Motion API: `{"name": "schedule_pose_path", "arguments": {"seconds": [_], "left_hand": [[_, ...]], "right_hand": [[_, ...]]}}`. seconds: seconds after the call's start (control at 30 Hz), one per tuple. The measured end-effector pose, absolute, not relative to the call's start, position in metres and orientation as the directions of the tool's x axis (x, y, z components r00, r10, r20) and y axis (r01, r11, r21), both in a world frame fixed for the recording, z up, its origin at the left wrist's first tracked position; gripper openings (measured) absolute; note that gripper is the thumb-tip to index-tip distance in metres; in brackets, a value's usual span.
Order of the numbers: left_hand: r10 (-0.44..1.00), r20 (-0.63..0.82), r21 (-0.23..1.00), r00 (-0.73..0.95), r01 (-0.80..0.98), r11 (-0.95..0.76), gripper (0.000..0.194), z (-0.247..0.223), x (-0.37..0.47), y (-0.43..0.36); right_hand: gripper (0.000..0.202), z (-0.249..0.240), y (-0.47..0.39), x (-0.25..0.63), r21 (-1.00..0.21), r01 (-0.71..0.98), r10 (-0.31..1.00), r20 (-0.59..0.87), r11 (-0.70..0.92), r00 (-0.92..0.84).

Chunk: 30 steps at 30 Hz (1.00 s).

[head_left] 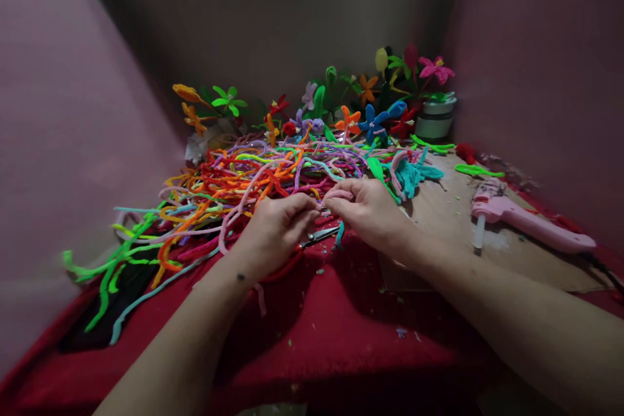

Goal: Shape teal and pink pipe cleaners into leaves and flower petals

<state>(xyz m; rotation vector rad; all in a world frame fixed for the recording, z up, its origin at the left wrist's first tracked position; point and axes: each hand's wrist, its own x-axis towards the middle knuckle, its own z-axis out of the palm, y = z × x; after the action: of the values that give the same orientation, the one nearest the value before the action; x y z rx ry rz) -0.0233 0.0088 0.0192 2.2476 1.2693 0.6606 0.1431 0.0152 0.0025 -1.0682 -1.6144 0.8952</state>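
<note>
A short, looped pale pink pipe cleaner (pixel 340 194) shows at the fingertips of my right hand (pixel 373 213), which is closed in a pinch on it. Close beside it, my left hand (pixel 277 224) pinches what looks like the thin end of the same pipe cleaner; its fingertips partly hide it. The two hands nearly meet above the red cloth. Just below them lie scissors (pixel 322 234), their handles hidden behind my left hand, and a short teal pipe cleaner piece (pixel 340 234).
A tangled heap of colourful pipe cleaners (pixel 234 175) spreads behind and left. Several pipe cleaner flowers (pixel 373 122) stand at the back near a pale pot (pixel 435 118). On cardboard (pixel 433 224) at right rests a pink glue gun (pixel 529 218). Scraps dot the red cloth (pixel 341 344).
</note>
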Motion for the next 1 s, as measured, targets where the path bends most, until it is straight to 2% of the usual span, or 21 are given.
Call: {"name": "schedule_pose_path", "arguments": {"seconds": [0.07,0.13,0.17,0.23,0.33,0.4,0.43,0.5,0.53,0.6,0.63,0.73,0.83,1.0], "left_hand": [[0.777,0.335,0.166,0.532,0.779,-0.605,0.018,0.012,-0.021,0.007],[0.708,0.38,-0.142,0.595,0.794,-0.591,0.021,0.006,-0.019,0.005],[0.691,0.391,-0.229,0.607,0.792,-0.566,0.022,0.004,-0.018,0.004],[0.676,0.424,-0.321,0.603,0.798,-0.51,0.021,0.003,-0.016,0.001],[0.673,0.448,-0.354,0.588,0.808,-0.47,0.02,0.003,-0.013,0.0],[0.694,0.496,-0.266,0.522,0.852,-0.451,0.019,0.004,-0.013,0.001],[0.717,0.528,-0.157,0.455,0.882,-0.444,0.018,0.005,-0.013,0.002],[0.798,0.546,0.194,0.256,0.888,-0.418,0.017,0.01,-0.014,0.005],[0.852,0.499,0.401,0.158,0.83,-0.388,0.017,0.013,-0.014,0.006],[0.949,0.307,0.732,0.067,0.621,-0.281,0.016,0.023,-0.011,0.009],[0.975,0.207,0.83,0.075,0.515,-0.215,0.015,0.029,-0.008,0.01],[0.978,0.034,0.938,0.204,0.331,-0.102,0.015,0.043,0.012,0.019],[0.937,-0.091,0.942,0.337,0.335,-0.029,0.03,0.048,0.042,0.037],[0.903,-0.161,0.906,0.398,0.423,-0.026,0.031,0.046,0.09,0.07]], "right_hand": [[0.015,0.0,0.019,0.143,-0.988,0.096,0.985,0.105,0.118,-0.137],[0.017,-0.001,0.022,0.142,-0.996,-0.075,0.987,-0.046,-0.058,-0.157],[0.016,-0.001,0.023,0.141,-0.982,-0.148,0.983,-0.088,-0.113,-0.162],[0.013,-0.002,0.024,0.14,-0.949,-0.256,0.977,-0.15,-0.185,-0.151],[0.015,-0.004,0.024,0.138,-0.914,-0.355,0.979,-0.158,-0.195,-0.13],[0.014,-0.006,0.023,0.137,-0.918,-0.382,0.989,-0.058,-0.107,-0.137],[0.012,-0.007,0.021,0.136,-0.922,-0.382,0.989,0.0,-0.056,-0.145],[0.008,-0.009,0.019,0.134,-0.941,-0.338,0.985,0.052,-0.008,-0.167],[0.007,-0.01,0.018,0.133,-0.957,-0.29,0.984,0.041,-0.011,-0.173],[0.006,-0.013,0.016,0.131,-0.984,-0.175,0.985,-0.008,-0.038,-0.171],[0.005,-0.015,0.016,0.13,-0.991,-0.128,0.986,-0.027,-0.049,-0.167],[0.012,-0.021,0.017,0.128,-0.983,-0.166,0.983,-0.045,-0.075,-0.177],[0.014,-0.027,0.021,0.126,-0.95,-0.302,0.984,-0.026,-0.079,-0.177],[0.013,-0.033,0.027,0.124,-0.963,-0.261,0.985,-0.027,-0.072,-0.171]]}}
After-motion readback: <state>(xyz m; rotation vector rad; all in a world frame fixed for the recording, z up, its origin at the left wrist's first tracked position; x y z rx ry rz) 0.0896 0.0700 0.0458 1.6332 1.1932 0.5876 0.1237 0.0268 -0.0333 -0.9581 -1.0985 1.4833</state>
